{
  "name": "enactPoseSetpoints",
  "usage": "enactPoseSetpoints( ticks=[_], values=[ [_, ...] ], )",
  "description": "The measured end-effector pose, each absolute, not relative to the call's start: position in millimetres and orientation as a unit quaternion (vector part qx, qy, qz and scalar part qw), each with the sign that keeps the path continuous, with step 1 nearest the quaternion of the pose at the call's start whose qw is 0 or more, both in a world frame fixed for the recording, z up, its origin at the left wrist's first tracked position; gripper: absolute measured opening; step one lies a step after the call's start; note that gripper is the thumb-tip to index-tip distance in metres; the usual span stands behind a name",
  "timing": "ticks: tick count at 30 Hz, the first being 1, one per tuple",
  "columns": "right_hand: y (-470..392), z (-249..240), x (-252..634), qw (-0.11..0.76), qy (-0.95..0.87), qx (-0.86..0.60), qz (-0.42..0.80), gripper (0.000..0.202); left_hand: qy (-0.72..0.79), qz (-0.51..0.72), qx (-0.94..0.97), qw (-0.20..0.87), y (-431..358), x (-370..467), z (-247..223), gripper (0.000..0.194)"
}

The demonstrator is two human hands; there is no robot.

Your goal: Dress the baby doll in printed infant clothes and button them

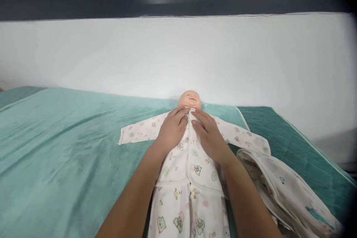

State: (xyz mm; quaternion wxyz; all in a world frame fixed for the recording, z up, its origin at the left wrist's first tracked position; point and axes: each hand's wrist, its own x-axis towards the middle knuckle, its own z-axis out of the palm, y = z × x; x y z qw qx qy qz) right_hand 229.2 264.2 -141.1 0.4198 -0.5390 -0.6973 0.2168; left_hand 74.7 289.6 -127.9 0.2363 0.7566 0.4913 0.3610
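A baby doll (pixel 190 99) lies face up, its head near the wall. It wears a white long-sleeved baby top (pixel 194 156) printed with small bears, the sleeves spread out to both sides. A button shows on the front placket. Matching white trousers (pixel 178 212) reach down to the lower frame edge. My left hand (pixel 175 126) rests on the chest beside the collar, fingers stretched out. On the other side of the placket, my right hand (pixel 208 130) lies with fingers extended on the fabric. The doll's hands are hidden inside the sleeves.
A light green blanket (pixel 69 148) with wrinkles covers the surface under the doll. Darker green quilted fabric (pixel 279 134) shows at the right. A folded white printed cloth (pixel 295 189) lies beside my right forearm. Behind stands a white wall (pixel 167 52) below a dark window frame (pixel 178 0).
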Motion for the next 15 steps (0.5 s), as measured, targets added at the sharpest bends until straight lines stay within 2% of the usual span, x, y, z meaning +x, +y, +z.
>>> enactPoseSetpoints(
  ticks=[15],
  values=[
    [261.6, -137.9, 222.7, 0.425, -0.654, -0.582, 0.231, 0.038, 0.487, 0.326, 0.773, 0.243, 289.7, 73.2, -123.2, 0.047]
  ],
)
